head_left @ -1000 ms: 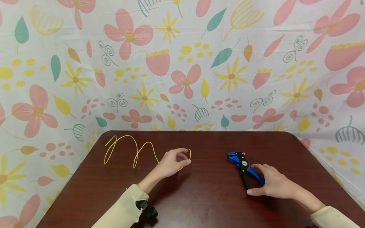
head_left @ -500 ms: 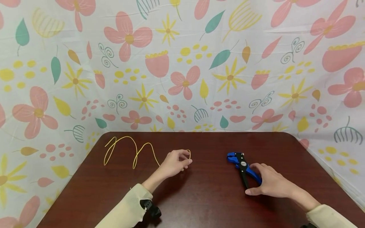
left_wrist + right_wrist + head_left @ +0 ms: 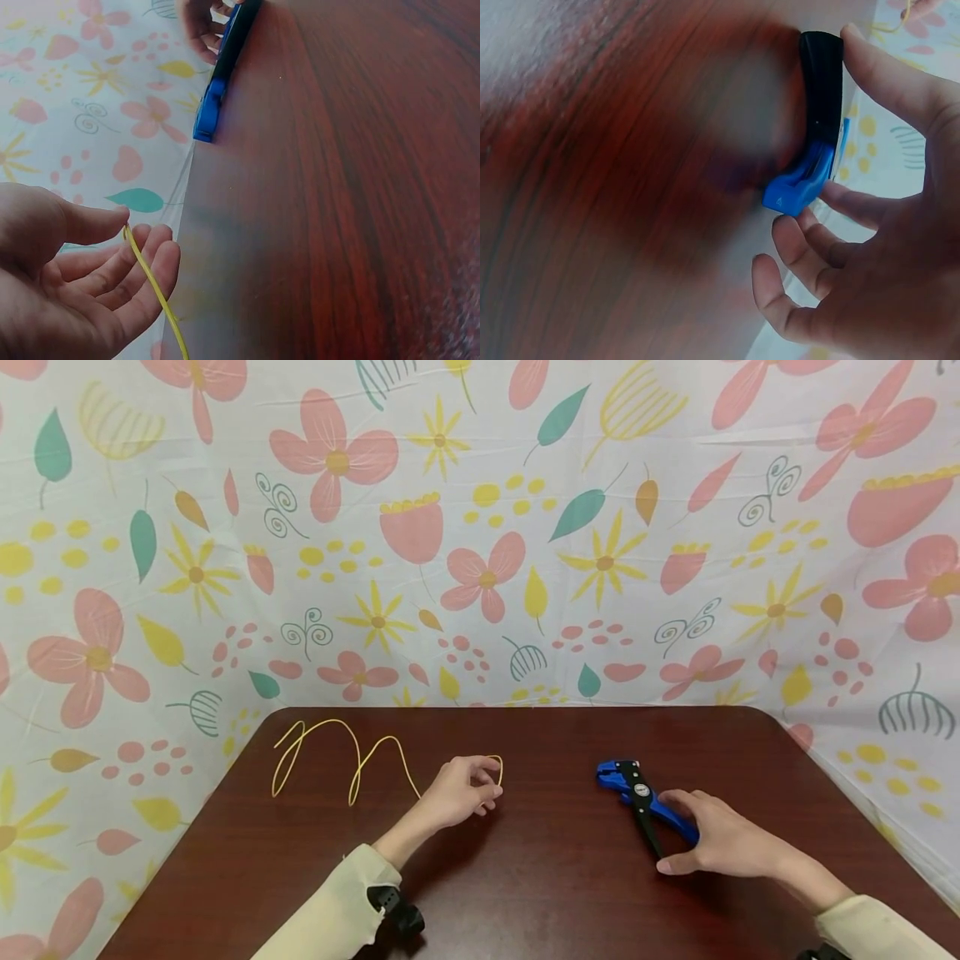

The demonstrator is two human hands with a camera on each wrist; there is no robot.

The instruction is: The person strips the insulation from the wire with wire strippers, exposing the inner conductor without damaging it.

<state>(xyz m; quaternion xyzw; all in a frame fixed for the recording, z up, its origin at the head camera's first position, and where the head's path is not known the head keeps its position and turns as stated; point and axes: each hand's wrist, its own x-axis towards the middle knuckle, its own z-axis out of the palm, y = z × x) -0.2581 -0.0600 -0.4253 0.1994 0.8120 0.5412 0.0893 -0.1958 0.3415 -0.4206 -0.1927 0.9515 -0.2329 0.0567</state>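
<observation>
A thin yellow wire (image 3: 359, 766) lies in loose loops across the left of the table. My left hand (image 3: 452, 790) pinches its near end between thumb and finger, as the left wrist view confirms, where the wire (image 3: 154, 283) hangs down from the thumb tip. Over on the right is a wire stripper (image 3: 642, 806) with a blue head, one black handle and one blue handle. My right hand (image 3: 731, 839) grips it by the handles, thumb at the end of the black one, fingers behind the blue one. In the right wrist view, the stripper (image 3: 823, 90) points away from the palm.
Both hands work over a dark reddish-brown table (image 3: 555, 885) with rounded far corners. A white curtain (image 3: 480, 635) printed with flowers hangs behind and along both sides. On my left wrist is a small black device (image 3: 397, 910) at the cuff.
Since a second ago, my left hand has shifted slightly right with the wire's end. In the last half second, my right hand and the stripper's handle ends have moved a little right.
</observation>
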